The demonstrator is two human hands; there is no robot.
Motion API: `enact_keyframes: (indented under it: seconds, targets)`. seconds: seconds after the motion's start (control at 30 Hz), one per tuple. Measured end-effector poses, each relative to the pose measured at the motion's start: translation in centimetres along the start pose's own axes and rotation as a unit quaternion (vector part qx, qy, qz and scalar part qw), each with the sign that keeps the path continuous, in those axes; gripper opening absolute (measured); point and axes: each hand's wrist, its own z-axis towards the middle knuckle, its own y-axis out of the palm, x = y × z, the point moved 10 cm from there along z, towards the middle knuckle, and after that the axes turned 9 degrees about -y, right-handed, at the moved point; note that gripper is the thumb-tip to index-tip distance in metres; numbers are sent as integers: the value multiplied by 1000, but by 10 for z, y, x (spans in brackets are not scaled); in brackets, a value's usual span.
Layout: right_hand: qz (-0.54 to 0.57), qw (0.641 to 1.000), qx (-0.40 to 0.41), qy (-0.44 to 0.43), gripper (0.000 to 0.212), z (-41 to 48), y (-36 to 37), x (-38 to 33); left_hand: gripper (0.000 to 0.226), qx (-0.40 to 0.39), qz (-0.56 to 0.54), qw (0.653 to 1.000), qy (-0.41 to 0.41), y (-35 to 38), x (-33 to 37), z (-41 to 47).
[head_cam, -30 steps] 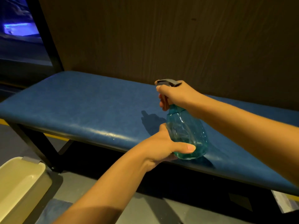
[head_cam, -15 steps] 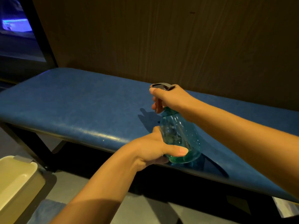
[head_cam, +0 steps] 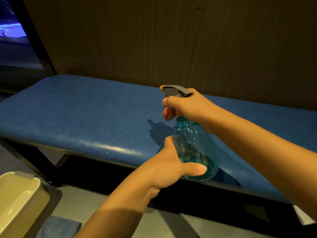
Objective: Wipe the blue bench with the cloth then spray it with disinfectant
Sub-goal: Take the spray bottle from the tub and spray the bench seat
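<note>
The brown wood-grain wall (head_cam: pixel 188 40) fills the far side, smooth with fine vertical streaks. Below it the blue bench (head_cam: pixel 89 117) runs left to right: a long padded slab in pebbled vinyl with a rounded near edge that catches a glossy highlight, set on a dark metal frame (head_cam: pixel 42 162).

The spraying step looks to be in hand; nothing on the bench shows whether the wiping was done. At near left a cream plastic tub (head_cam: pixel 18 198) sits on the grey floor, and just right of it lies a folded dark blue cloth (head_cam: pixel 58 227), set aside.

The spray bottle (head_cam: pixel 193 148) stands over the bench's near edge, right of centre: a bulbous, clear teal plastic body holding a little liquid at the bottom, topped by a grey trigger head (head_cam: pixel 175 91) pointing left.

The right hand (head_cam: pixel 185 105) is wrapped around the neck, fingers curled over the trigger. The left hand (head_cam: pixel 171 165) cups the lower body, thumb pressed across its front.

Next, I judge, comes a squeeze of the trigger, with the nozzle swept along the unsprayed left stretch.
</note>
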Motion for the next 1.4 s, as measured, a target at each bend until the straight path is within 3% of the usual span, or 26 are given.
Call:
enact_keyframes:
  seconds: [0.13, 0.37, 0.53, 0.67, 0.87, 1.1, 1.27, 1.33, 1.4]
  targets:
    - [-14, 1000, -7, -4, 26, -7, -10, -2, 70, -14, -1, 1000, 18, 11, 9, -6]
    - [9, 998, 54, 21, 8, -34, -44, 10, 72, -63, 16, 998, 21, 41, 13, -7]
    - [28, 998, 44, 42, 31, -47, -52, 21, 69, -76, 28, 996, 23, 55, 12, -7]
    - [-8, 996, 84, 39, 9, -54, -65, 24, 72, -83, 39, 995, 31, 65, 14, -7]
    - [-6, 991, 108, 74, 20, -73, -86, 36, 65, -127, 51, 990, 33, 93, 18, -8]
    - [3, 991, 90, 95, 28, -92, -97, 46, 77, -155, 73, 985, 16, 118, 13, -5]
    - [-39, 986, 128, 99, 23, -109, -111, 51, 75, -175, 99, 980, 0, 136, 9, -7]
    - [-7, 983, 153, 97, 20, -117, -120, 52, 75, -173, 109, 979, -1, 141, 10, -4]
    - [29, 980, 170, 101, 32, -123, -131, 56, 75, -180, 112, 977, -3, 149, 12, -2]
